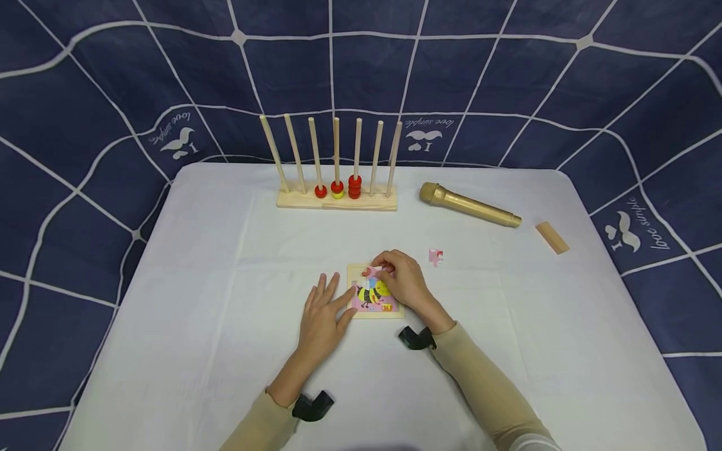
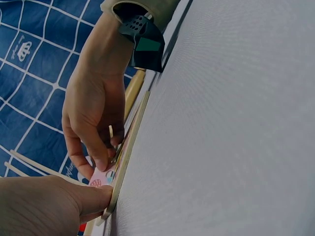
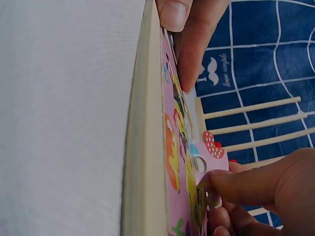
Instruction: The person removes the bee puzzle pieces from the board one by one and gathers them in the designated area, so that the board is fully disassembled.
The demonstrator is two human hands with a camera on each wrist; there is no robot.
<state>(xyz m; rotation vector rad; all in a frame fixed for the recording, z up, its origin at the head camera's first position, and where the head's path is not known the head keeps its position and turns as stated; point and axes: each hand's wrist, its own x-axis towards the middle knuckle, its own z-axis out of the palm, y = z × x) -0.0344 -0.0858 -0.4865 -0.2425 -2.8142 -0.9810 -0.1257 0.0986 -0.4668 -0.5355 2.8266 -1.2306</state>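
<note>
A small wooden jigsaw puzzle (image 1: 375, 315) with a bee picture lies flat on the white table. My right hand (image 1: 404, 280) pinches a pink puzzle piece (image 3: 212, 151) with a red spotted shape, tilted up over the puzzle's far side. In the right wrist view, the thumb and fingers grip that piece by its edge. My left hand (image 1: 324, 318) rests at the puzzle's left side with its fingers spread, thumb and index finger touching the frame (image 2: 129, 160). Another pink piece (image 1: 435, 257) lies on the table, to the right of the puzzle.
A wooden peg stand (image 1: 338, 204) with several upright rods and red and yellow beads stands at the back. To its right lie a gold microphone (image 1: 470, 205) and a small wooden block (image 1: 552, 238). Dark blue gridded cloth (image 1: 372, 69) hangs behind the table.
</note>
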